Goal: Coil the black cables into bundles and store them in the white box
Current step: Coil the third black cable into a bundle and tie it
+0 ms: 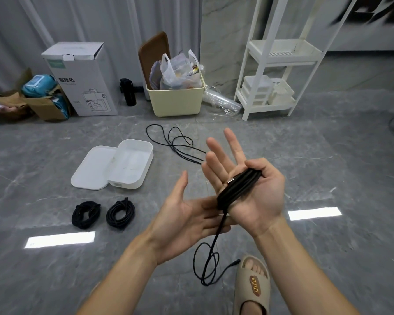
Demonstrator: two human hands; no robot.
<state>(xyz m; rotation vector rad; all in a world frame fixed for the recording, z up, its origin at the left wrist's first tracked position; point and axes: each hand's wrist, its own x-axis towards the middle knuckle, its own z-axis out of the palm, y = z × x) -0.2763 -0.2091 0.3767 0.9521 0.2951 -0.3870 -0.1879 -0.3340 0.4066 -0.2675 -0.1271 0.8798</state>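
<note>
**Cable wound across the right palm, white box open on the floor**

The grey floor [282, 137] carries everything. Along its far edge stand a large cardboard box [82, 80], a white shelf rack [275, 71] and a cream bin [175, 98] stuffed with plastic bags.

Toward the middle of the floor lies the white box [132, 164], open, with its lid [91, 169] lying flat against its left side. Nearer the person, in front of the lid, sit two coiled bundles [86, 214] [120, 213] side by side, close but apart. A loose black cable [173, 142] sprawls in loops beyond the box, to its right.

The right hand [248, 187] is held palm up, its four fingers [234, 144] straight and spread. A black cable [237, 187] is wrapped in several turns across the palm below those fingers, the thumb curled over the turns and pinning them. Its free tail hangs from the heel of the hand down to the floor, looping beside a sandalled foot [253, 283].

The left hand [187, 223] lies just under the right, palm up, fingers relaxed and straight, holding nothing.
</note>
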